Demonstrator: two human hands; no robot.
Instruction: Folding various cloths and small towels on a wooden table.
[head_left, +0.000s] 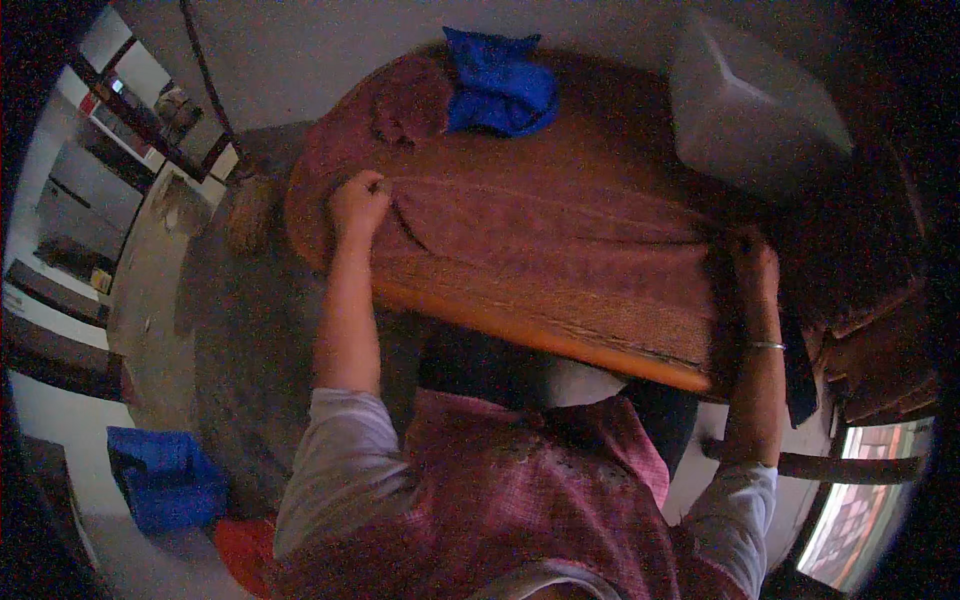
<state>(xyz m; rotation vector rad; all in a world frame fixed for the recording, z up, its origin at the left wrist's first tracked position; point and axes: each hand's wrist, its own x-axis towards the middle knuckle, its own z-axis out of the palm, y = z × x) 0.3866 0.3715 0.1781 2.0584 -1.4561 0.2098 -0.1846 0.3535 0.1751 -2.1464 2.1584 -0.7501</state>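
A reddish-brown cloth (555, 214) is stretched between my two hands above a bed or bench with an orange-brown front edge (525, 330). My left hand (363, 201) is closed on the cloth's left end, with a dark fold hanging just beside it. My right hand (754, 259) pinches the opposite end in deep shadow; its fingertips are hard to make out. Beyond my left hand lies more reddish cloth (409, 101), bunched up. Next to that bunch is a crumpled blue cloth or bag (499, 86).
A large pale bundle (750, 112) sits at the far right, near dark stacked shapes (862, 225). Down to the left is a blue container or bag (169, 476) beside a red object (247, 551). A barred window (862, 495) appears at lower right.
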